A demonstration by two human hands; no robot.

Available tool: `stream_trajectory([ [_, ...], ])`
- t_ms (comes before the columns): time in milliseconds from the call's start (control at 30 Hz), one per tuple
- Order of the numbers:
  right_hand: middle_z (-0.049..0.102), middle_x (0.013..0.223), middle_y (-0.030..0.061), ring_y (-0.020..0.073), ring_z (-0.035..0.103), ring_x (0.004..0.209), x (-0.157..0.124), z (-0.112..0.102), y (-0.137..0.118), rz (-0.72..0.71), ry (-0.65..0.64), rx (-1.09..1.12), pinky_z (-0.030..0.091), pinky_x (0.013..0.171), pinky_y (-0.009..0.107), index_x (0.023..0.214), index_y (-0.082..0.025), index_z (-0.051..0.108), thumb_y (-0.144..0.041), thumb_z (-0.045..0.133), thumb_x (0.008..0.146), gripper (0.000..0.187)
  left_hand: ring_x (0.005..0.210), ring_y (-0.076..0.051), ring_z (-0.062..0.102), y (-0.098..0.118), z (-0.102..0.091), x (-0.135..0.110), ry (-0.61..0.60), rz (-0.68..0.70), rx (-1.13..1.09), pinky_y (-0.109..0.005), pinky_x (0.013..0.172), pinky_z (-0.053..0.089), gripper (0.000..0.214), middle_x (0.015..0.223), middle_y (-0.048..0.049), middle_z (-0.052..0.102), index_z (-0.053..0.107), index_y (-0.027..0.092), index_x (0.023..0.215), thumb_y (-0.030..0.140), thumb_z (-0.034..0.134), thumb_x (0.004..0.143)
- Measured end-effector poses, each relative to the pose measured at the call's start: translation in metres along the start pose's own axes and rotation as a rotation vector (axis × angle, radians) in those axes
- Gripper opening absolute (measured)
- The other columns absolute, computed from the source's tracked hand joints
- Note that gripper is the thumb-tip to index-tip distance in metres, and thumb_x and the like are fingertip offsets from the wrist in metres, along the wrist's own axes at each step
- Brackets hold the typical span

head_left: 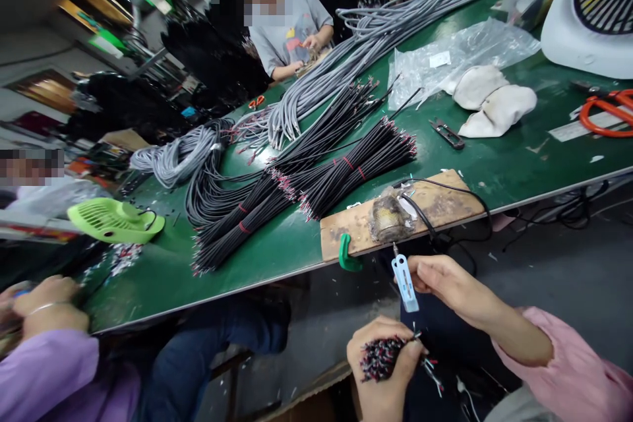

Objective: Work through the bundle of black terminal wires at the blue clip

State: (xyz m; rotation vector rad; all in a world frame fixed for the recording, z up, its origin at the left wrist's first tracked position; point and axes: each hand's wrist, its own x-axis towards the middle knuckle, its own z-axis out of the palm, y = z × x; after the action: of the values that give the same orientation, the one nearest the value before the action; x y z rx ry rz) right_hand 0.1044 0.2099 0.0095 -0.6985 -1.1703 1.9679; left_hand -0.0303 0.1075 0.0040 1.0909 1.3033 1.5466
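My left hand is closed around a bundle of black cables, whose stripped red and white wire ends point up at me. A few thin wires stick out past its thumb. Just above, my right hand has its fingers closed at the edge of a light-blue plastic clip; its fingertips are partly hidden behind it. The clip hangs from the shaft of a small motor taped to a wooden board. A green clamp grips the board at the table edge.
Bundled black cables and long grey cables lie across the green table. Small snips, white gloves, orange scissors and fans are on it. Co-workers sit at the left and across.
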Motion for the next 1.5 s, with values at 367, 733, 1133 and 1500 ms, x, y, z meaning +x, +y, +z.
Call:
stream_trajectory([
  [367, 0.052, 0.06, 0.0, 0.0071, 0.042, 0.051, 0.013, 0.019, 0.007, 0.04, -0.034, 0.378, 0.032, 0.048, 0.019, 0.066, -0.01, 0.063, -0.06, 0.072, 0.074, 0.051, 0.047, -0.017, 0.063, 0.0, 0.012, 0.016, 0.117, 0.04, 0.027, -0.023, 0.046, 0.05, 0.01, 0.055, -0.0019, 0.068, 0.073, 0.019, 0.064, 0.022, 0.082, 0.067],
  [733, 0.063, 0.077, 0.005, 0.0127, 0.051, 0.066, -0.001, -0.017, 0.033, 0.009, 0.029, 0.12, 0.04, 0.06, 0.024, 0.087, -0.014, 0.072, -0.048, 0.067, 0.084, 0.035, 0.048, -0.017, 0.062, 0.003, 0.006, 0.009, 0.023, -0.018, 0.005, -0.024, 0.045, 0.049, 0.022, 0.056, -0.0032, 0.065, 0.068, 0.016, 0.063, 0.035, 0.077, 0.072],
  [1133, 0.069, 0.084, 0.0076, 0.0212, 0.058, 0.085, -0.024, 0.0, -0.005, -0.298, -0.185, -0.556, 0.042, 0.08, 0.035, 0.084, -0.016, 0.072, -0.026, 0.058, 0.093, 0.02, 0.047, -0.013, 0.06, -0.012, 0.008, -0.017, 0.259, -0.414, -0.076, -0.023, 0.046, 0.05, 0.039, 0.063, -0.0004, 0.067, 0.059, 0.015, 0.078, 0.033, 0.088, 0.06],
  [1500, 0.061, 0.072, 0.0039, 0.0176, 0.055, 0.073, -0.035, -0.002, -0.003, -0.23, -0.066, -0.629, 0.04, 0.068, 0.03, 0.072, -0.016, 0.061, -0.023, 0.054, 0.094, 0.024, 0.052, -0.017, 0.063, -0.014, 0.012, -0.011, 0.193, -0.386, -0.052, -0.025, 0.049, 0.052, 0.031, 0.063, -0.0008, 0.065, 0.059, 0.016, 0.069, 0.029, 0.086, 0.059],
])
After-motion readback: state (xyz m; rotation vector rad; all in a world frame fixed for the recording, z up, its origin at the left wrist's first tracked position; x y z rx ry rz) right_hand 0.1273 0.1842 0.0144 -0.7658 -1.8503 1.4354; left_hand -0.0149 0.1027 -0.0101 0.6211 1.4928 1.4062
